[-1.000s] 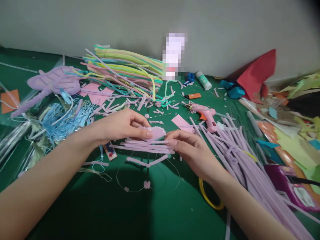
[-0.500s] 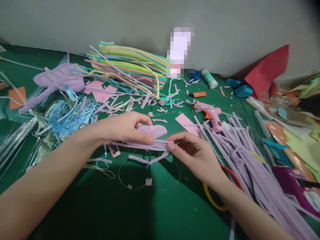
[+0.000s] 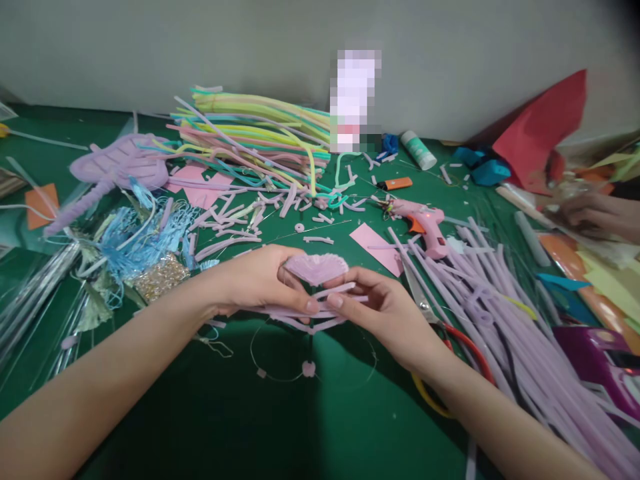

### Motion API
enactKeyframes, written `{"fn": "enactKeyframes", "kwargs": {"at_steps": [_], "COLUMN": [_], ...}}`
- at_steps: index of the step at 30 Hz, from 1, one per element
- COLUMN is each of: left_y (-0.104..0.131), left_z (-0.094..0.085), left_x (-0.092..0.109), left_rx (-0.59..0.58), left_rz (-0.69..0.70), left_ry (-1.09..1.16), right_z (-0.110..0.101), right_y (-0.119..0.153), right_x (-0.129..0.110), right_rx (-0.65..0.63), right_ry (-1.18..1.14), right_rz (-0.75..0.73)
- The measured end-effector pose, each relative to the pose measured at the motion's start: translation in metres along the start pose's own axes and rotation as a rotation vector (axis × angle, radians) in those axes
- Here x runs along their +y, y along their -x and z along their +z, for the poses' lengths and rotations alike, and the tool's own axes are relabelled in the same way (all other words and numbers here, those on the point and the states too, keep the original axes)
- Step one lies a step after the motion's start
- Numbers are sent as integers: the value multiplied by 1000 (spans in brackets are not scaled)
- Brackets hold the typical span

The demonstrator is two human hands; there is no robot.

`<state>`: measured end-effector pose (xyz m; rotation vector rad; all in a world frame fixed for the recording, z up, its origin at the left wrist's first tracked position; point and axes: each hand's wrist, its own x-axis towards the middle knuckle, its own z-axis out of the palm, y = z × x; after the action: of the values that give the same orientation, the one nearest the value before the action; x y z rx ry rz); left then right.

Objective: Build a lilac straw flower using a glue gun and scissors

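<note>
My left hand (image 3: 265,283) is closed, its thumb pressing on several lilac pipe cleaners (image 3: 327,312) held side by side above the table. From the other side my right hand (image 3: 385,310) pinches the ends of these pipe cleaners between thumb and fingers. A fan-shaped lilac piece (image 3: 320,268) with a ruffled edge stands up between my hands. Just under them is a bent lilac pipe cleaner (image 3: 293,325) in a shallow V. Lower still, a thin clear loop (image 3: 255,360) carries a small pink piece (image 3: 309,369) at its middle. My left fingertips are partly hidden.
Behind lie bundled coloured pipe cleaners (image 3: 250,110), lilac offcuts (image 3: 235,213) and a pink glue gun (image 3: 423,223). Scissors (image 3: 467,347) lie beneath my right forearm, beside long lilac pipe cleaners (image 3: 520,347). Blue tassels (image 3: 130,230) are at left. Another person's hand (image 3: 600,213) is at far right.
Both my hands have shifted slightly right and down with the pipe cleaners, whose ends now spread apart. The fan-shaped piece shows more fully. Another person's hand has appeared at far right.
</note>
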<state>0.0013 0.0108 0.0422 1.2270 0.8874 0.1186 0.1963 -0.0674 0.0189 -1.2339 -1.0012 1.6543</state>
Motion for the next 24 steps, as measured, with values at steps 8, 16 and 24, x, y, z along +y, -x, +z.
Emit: {"fn": "enactKeyframes", "kwargs": {"at_steps": [8, 16, 24], "left_y": [8, 7, 16], "left_z": [3, 4, -6], "left_x": [-10, -10, -5], "left_rx": [62, 27, -30], "left_rz": [-51, -97, -41], "left_ry": [36, 6, -55], "right_z": [2, 4, 1], "right_y": [-3, -6, -7], "right_x": [0, -2, 0], "right_rx": [112, 68, 26], "right_ry": [-49, -173, -175], "right_rz": [17, 150, 190]}}
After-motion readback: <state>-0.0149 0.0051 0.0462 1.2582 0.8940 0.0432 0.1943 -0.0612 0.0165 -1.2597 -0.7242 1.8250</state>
